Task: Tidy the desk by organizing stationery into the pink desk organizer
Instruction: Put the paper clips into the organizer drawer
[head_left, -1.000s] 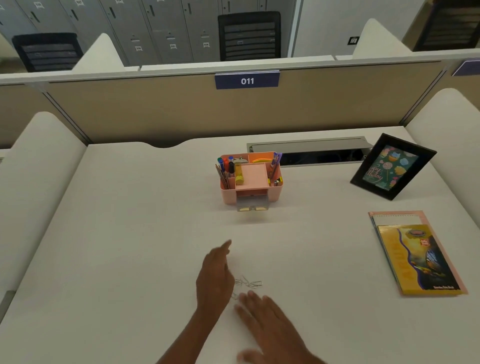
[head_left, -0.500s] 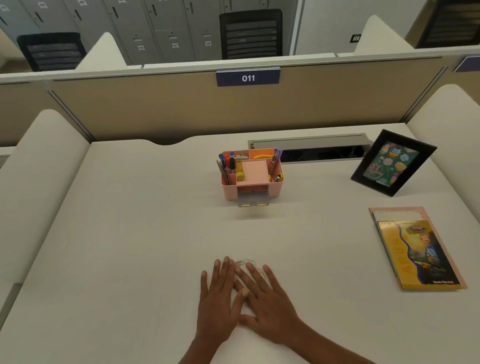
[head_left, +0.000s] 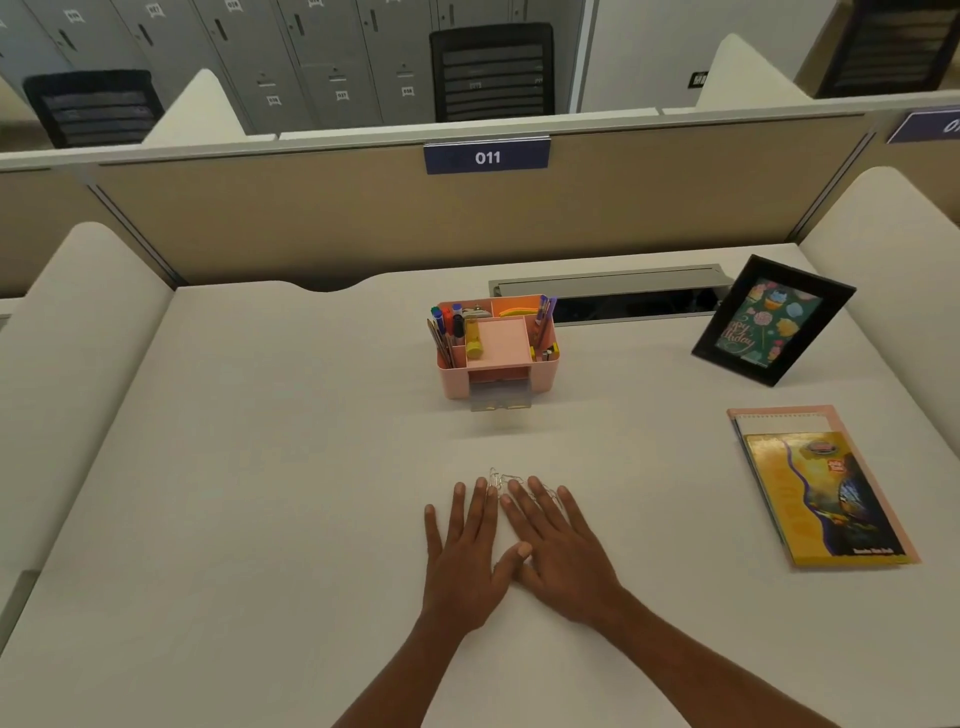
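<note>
Both hands lie flat, palms down, on the matte off-white desk, fingers spread, holding nothing. Left hand and right hand touch at the thumbs, corralling a loose cluster of thin silver wire paper clips at the fingertips. The pink plastic desk organizer, its clear front drawer pulled open, stands well beyond. Advisably, sweep the slippery clips into one pile, then pinch them up.

Blue plate on partition reads "011"; other text illegible.
</note>
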